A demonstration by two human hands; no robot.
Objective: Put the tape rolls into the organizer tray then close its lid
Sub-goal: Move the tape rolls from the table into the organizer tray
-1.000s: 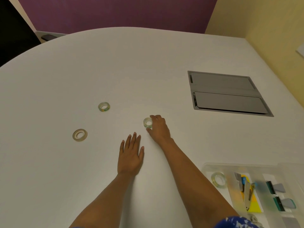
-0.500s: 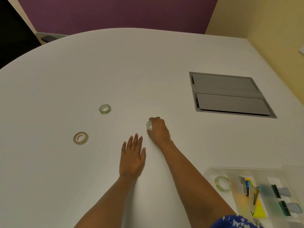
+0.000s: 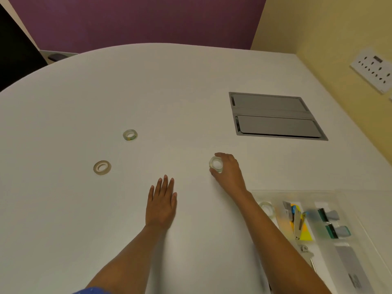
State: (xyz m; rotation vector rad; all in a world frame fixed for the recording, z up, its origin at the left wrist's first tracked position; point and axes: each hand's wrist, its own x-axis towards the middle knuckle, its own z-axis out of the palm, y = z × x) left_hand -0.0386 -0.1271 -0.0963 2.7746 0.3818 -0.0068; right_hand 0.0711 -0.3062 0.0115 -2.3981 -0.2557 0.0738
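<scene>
My right hand (image 3: 230, 170) grips a clear tape roll (image 3: 216, 164) between thumb and fingers, lifted and tilted just above the white table (image 3: 84, 219). My left hand (image 3: 161, 203) lies flat on the table, fingers together, holding nothing. Two more rolls lie flat to the left: a clear one with green marks (image 3: 130, 135) and a tan one (image 3: 102, 167). The clear plastic organizer tray (image 3: 331, 193) sits at the lower right with its lid open; another clear roll (image 3: 267, 208) lies in its left compartment, partly behind my right forearm.
The tray also holds a stapler (image 3: 297, 219), yellow notes and binder clips (image 3: 331, 216). A grey cable hatch (image 3: 273, 116) is set into the table at the right. A yellow wall with a socket panel (image 3: 373, 68) borders the right side.
My right hand has closed on the clear roll, lifted it off the table and carried it a little to the right, toward the tray. The left hand has stayed flat.
</scene>
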